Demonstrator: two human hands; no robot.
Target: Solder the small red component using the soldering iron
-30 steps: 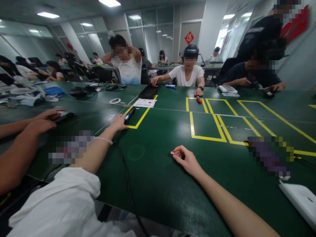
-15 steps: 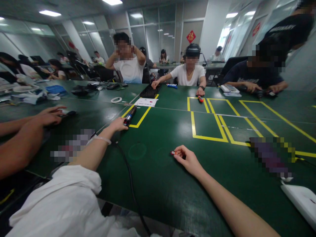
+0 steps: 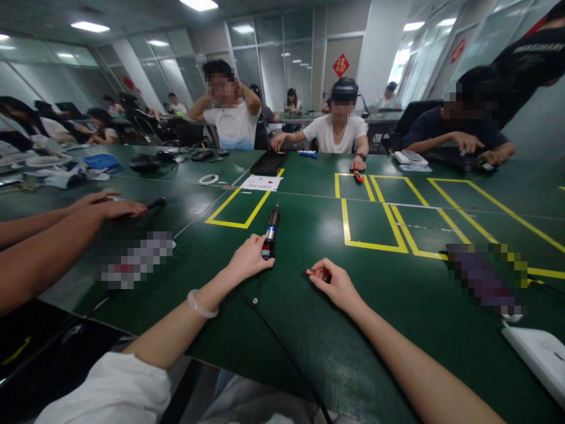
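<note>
My left hand (image 3: 251,257) grips the rear end of a dark electric screwdriver (image 3: 271,227) with a silver-blue band. Its thin bit points away from me, above the green table (image 3: 291,330). A black cord (image 3: 282,347) runs from it over the near table edge. To the right, my right hand (image 3: 333,282) rests on the table, its fingers closed round a small red thing (image 3: 308,272) with a white patch. Only the tip of that thing shows, so its kind is unclear.
Yellow tape outlines (image 3: 375,247) mark the table. Beyond lie a black tray (image 3: 268,162) and a paper sheet (image 3: 262,184). A co-worker's hand (image 3: 358,165) touches a red object (image 3: 359,177). Another person's forearms (image 3: 57,253) reach in from the left. A white device (image 3: 536,359) sits at right.
My left hand has brought the electric screwdriver right and nearer, out of the yellow outline, and its cord has shifted along. My right hand has hardly moved. The neighbour's hands at left moved slightly right.
</note>
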